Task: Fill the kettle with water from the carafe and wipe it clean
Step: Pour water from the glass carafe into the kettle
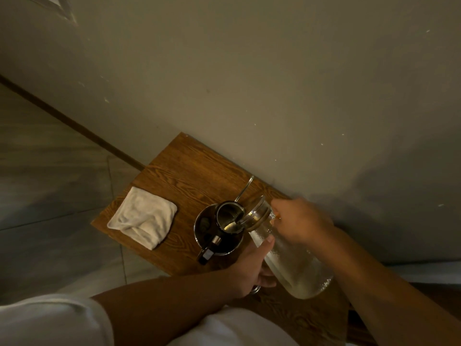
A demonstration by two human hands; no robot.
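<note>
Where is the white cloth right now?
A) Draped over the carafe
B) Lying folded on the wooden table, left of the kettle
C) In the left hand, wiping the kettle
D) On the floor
B: the cloth lies folded on the table to the left of the kettle, untouched, while both hands hold the tilted carafe.

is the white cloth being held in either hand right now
No, the white cloth lies folded on the wooden table left of the kettle, while both hands hold the carafe.
</note>
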